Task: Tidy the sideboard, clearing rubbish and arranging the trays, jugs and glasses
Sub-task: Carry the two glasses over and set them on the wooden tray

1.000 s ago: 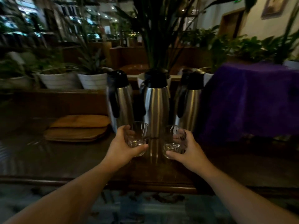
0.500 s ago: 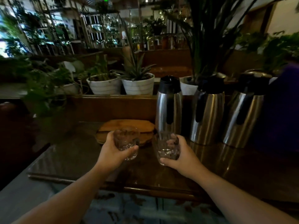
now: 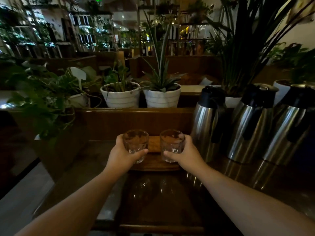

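Observation:
My left hand (image 3: 121, 155) grips a clear drinking glass (image 3: 135, 143), and my right hand (image 3: 186, 155) grips a second clear glass (image 3: 172, 143). Both glasses are upright, side by side, held just above stacked wooden trays (image 3: 154, 165) on the dark sideboard (image 3: 163, 198). Whether the glass bases touch the tray I cannot tell. To the right stand three steel jugs with black lids and handles: the nearest jug (image 3: 207, 123), the middle jug (image 3: 250, 126) and the far jug (image 3: 288, 130).
Behind the sideboard's wooden back rail (image 3: 136, 121) stand white plant pots (image 3: 121, 95) (image 3: 162, 96). A leafy trailing plant (image 3: 42, 103) hangs over the left end. The sideboard's left edge drops to a pale floor (image 3: 18, 205).
My view and both hands have swung left along the sideboard. The glasses went from in front of the jugs to over the wooden trays, and the jugs now lie on the right.

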